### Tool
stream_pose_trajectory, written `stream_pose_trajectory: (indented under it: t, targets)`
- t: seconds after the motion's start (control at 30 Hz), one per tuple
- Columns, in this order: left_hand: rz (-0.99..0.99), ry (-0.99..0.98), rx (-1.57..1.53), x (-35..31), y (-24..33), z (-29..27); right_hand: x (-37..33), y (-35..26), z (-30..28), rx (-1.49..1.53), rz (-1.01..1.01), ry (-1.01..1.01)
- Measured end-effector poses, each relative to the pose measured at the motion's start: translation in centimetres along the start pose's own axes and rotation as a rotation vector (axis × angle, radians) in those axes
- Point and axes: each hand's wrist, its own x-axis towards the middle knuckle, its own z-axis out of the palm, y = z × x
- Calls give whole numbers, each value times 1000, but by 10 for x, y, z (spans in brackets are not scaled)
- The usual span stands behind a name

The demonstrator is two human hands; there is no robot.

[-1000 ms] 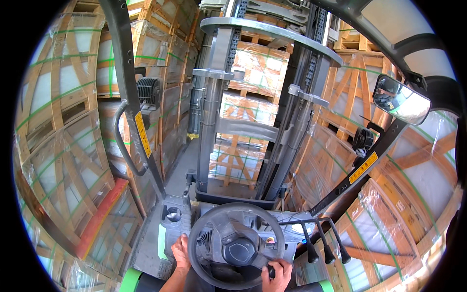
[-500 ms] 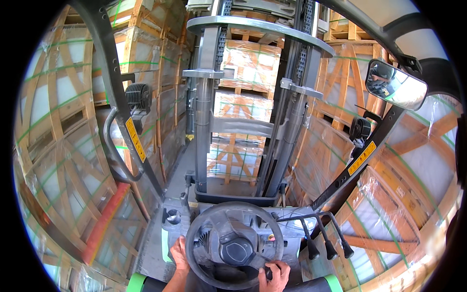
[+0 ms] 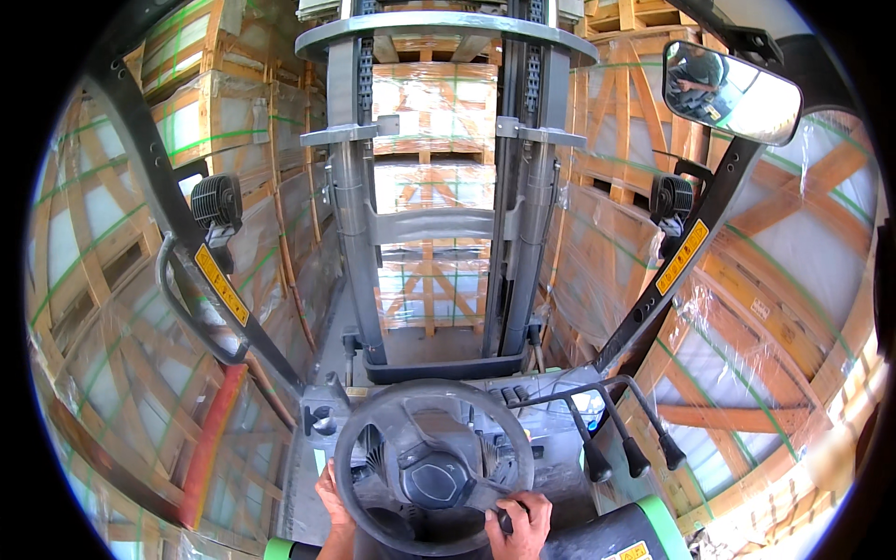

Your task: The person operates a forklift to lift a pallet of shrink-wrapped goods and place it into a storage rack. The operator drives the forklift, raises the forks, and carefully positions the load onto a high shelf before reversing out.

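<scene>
A dark steering wheel (image 3: 436, 390) with a hub in the middle sits at the bottom centre. My right hand (image 3: 525, 528) is closed around a black knob (image 3: 505, 523) at the wheel's lower right. My left hand (image 3: 330, 497) is at the lower left of the rim, its fingers curled against the outer side and partly hidden by it. To the right of the wheel stand three black-knobbed levers (image 3: 637, 459), with no hand on them. Ahead of the wheel rises the forklift's grey mast (image 3: 353, 261), with chains and a crossbar.
Wooden crates (image 3: 434, 112) in clear wrap, with green straps, are stacked beyond the mast. More crates stand close on the left (image 3: 131, 308) and right (image 3: 700, 373). A red beam (image 3: 213, 448) lies low on the left. Dark pillars (image 3: 182, 210), work lamps (image 3: 217, 201) and a mirror (image 3: 733, 93) frame the cab.
The view has shifted, so the mast, pillars and mirror now appear farther left. Both hands keep about the same places by the steering wheel, the right one still on the knob.
</scene>
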Motion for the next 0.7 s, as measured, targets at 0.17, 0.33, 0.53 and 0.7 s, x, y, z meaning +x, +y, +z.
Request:
stream_pose_trajectory:
  t: [0.17,0.33,0.53,0.7]
  targets:
    - [102,-14,32,3,-5,-7,-1,-4,-2,21,3,5]
    - [206,17,207,-3,2,-6,-3,-9,-8,22,4,-16]
    - [165,-17,112,-11,-7,-29,-17,-22,-18,27,9,-19]
    - [58,25,-73,-21,-2,-36,-26,-35,-26,16,5,-25]
